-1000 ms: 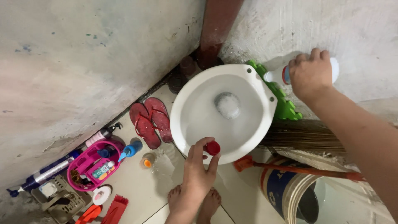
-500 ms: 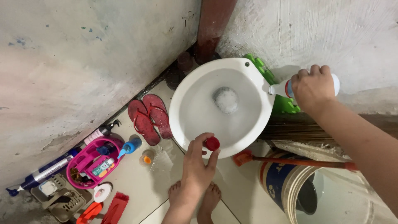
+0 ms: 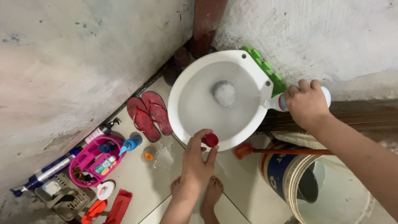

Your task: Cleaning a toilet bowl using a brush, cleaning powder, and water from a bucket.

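From the head camera, the right hand [image 3: 307, 103] was wrapped around a white bottle [image 3: 277, 102], tipped sideways with its nozzle at the rim of the white toilet bowl [image 3: 191, 83]. The left hand [image 3: 197, 157] pinched a small red cap [image 3: 211, 140] between thumb and fingers, over the bowl's near edge. Foam, or perhaps water, sat in the drain. Red slippers [image 3: 148, 113] lay beside the bowl, a bucket [image 3: 282, 177] below the right arm
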